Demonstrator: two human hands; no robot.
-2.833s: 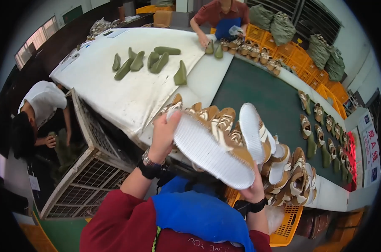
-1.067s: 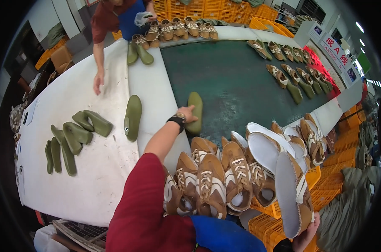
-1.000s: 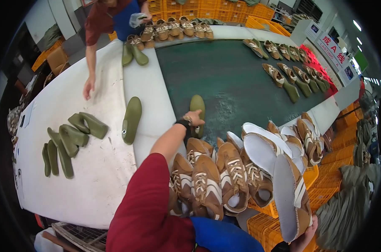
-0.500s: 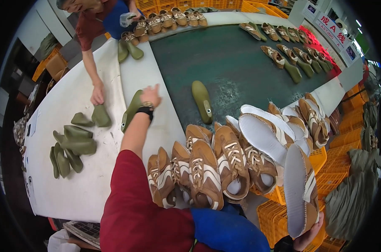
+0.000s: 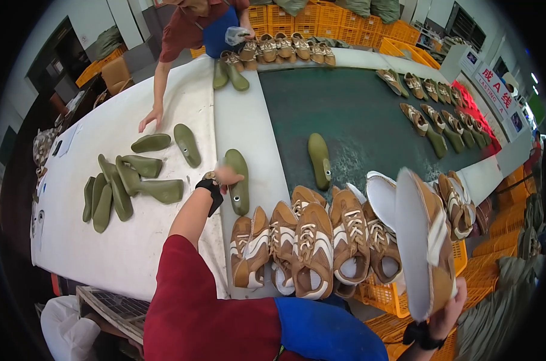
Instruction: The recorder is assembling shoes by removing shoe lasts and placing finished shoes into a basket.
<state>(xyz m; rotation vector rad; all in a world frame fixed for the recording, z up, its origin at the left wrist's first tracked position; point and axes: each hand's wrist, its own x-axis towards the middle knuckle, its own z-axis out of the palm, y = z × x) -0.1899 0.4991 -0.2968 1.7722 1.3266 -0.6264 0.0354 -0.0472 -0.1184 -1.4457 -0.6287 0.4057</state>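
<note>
a long white rectangular sign with red characters [image 5: 493, 89] stands along the far right edge of the dark green conveyor belt [image 5: 369, 120], facing up and to the right. just beyond it, near the belt's far right corner, sit two small white boxes with blue screen-like faces [image 5: 470, 58], one behind the other; a similar one [image 5: 516, 122] sits farther right. details are too small to tell.
</note>
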